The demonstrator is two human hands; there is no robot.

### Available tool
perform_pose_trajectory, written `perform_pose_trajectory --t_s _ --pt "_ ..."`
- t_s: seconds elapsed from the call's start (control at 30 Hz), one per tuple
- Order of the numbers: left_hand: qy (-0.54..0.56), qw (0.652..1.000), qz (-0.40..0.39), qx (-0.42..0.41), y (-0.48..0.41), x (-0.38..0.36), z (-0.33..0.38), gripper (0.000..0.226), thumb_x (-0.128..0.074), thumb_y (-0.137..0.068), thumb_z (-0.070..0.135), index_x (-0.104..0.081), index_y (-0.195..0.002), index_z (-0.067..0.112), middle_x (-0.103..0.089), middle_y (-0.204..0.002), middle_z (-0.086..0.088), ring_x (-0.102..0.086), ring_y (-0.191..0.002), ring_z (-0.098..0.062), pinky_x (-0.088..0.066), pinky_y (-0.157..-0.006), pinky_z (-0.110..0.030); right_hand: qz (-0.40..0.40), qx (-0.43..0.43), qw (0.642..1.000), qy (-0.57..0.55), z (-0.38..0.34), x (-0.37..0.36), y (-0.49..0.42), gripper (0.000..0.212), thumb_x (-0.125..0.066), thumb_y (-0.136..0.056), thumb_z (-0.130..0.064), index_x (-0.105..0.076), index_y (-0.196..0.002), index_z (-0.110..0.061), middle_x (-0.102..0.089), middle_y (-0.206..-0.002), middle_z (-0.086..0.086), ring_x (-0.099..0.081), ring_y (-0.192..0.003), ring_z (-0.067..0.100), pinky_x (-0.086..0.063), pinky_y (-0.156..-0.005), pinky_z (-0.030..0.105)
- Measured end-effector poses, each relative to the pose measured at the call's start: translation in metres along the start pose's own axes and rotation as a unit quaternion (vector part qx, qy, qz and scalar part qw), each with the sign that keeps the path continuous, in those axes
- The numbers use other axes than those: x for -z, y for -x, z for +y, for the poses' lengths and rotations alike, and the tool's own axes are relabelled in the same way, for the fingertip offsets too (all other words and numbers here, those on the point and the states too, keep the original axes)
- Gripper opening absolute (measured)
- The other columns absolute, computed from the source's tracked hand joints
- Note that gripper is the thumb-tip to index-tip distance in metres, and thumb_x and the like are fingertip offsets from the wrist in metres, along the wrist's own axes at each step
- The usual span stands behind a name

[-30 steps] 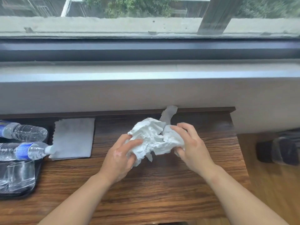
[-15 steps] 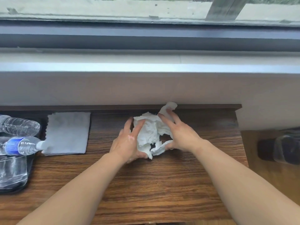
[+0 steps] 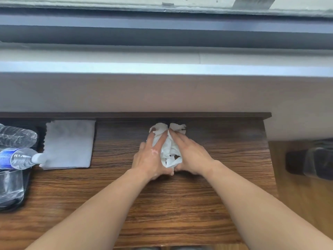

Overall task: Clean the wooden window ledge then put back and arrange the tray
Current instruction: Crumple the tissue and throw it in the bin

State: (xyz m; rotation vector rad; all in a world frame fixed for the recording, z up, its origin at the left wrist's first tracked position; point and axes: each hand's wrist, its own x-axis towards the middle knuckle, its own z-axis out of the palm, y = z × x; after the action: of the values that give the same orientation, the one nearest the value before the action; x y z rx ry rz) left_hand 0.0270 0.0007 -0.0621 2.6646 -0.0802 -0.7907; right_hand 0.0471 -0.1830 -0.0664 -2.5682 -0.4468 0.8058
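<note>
**A:** Head view: your left hand (image 3: 150,159) and right hand (image 3: 191,156) press the crumpled tissue (image 3: 169,150) between straight fingers (image 3: 177,137), nothing clenched, near the back edge of the wooden ledge (image 3: 180,204).

**B:** Wiping underway, then?

**A:** Looks so. Your tray (image 3: 27,179) sits far left with its bottles (image 3: 16,157), not yet arranged.

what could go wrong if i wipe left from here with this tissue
A leftward sweep could run the tissue into the grey cloth and nudge the lying bottle, which might roll. The tissue is crumpled and only pressed between the left hand and right hand, so it may shred or slip out.
</note>
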Motion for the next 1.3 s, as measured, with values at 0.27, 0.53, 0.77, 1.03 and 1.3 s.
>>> perform_pose_trajectory --t_s 0.27,0.53,0.77,1.03,1.3 --pt "-0.007 1.000 -0.012 -0.007 0.028 -0.027 -0.005 0.092 -0.072 -0.077 0.046 -0.022 -0.154 0.042 -0.018 -0.160 0.010 -0.033 -0.135 -0.023 -0.048 -0.100 -0.041 0.043 -0.002 0.995 -0.086 -0.007 -0.048 0.040 0.088 -0.073 -0.081 -0.015 -0.029 -0.157 -0.024 -0.035 -0.158 -0.007 -0.041 -0.141 0.020 -0.039 -0.114 0.035" --pt "-0.035 0.998 -0.041 -0.042 0.050 -0.029 -0.017 0.076 -0.071 -0.082 0.041 -0.036 -0.149 0.041 -0.024 -0.158 0.012 -0.034 -0.133 -0.021 -0.047 -0.098 -0.036 -0.023 -0.016 0.993 -0.115 -0.015 -0.052 0.083 0.119 -0.081 -0.079 -0.034 0.008 -0.155 -0.052 -0.029 -0.159 -0.017 -0.047 -0.131 0.012 -0.043 -0.105 0.028" --pt "0.146 0.986 -0.078 -0.026 0.049 -0.036 -0.023 0.106 -0.089 -0.059 0.044 -0.034 -0.149 0.040 -0.031 -0.148 0.008 -0.037 -0.138 -0.021 -0.043 -0.107 -0.035 -0.050 -0.008 0.995 -0.086 -0.029 -0.057 0.071 0.133 -0.087 -0.067 -0.047 0.014 -0.155 -0.050 -0.020 -0.157 -0.008 -0.044 -0.136 0.025 -0.046 -0.104 0.039" --pt "0.263 0.959 -0.105 -0.014 0.065 -0.037 -0.032 0.136 -0.092 -0.054 0.050 -0.006 -0.159 0.043 -0.021 -0.151 0.019 -0.026 -0.138 -0.004 -0.031 -0.110 -0.026 -0.057 -0.045 0.976 -0.204 -0.035 -0.073 0.075 0.137 -0.094 -0.058 -0.046 0.001 -0.158 -0.046 -0.018 -0.163 -0.009 -0.034 -0.145 0.017 -0.040 -0.112 0.036" --pt "0.330 0.937 -0.112 -0.014 0.073 -0.029 -0.032 0.112 -0.072 -0.052 0.072 -0.032 -0.152 0.043 -0.032 -0.150 0.015 -0.033 -0.133 -0.007 -0.028 -0.103 -0.029 0.001 -0.075 0.955 -0.288 -0.061 -0.080 0.091 0.128 -0.093 -0.058 -0.046 -0.013 -0.158 -0.044 -0.025 -0.157 -0.014 -0.034 -0.141 0.013 -0.041 -0.110 0.032"
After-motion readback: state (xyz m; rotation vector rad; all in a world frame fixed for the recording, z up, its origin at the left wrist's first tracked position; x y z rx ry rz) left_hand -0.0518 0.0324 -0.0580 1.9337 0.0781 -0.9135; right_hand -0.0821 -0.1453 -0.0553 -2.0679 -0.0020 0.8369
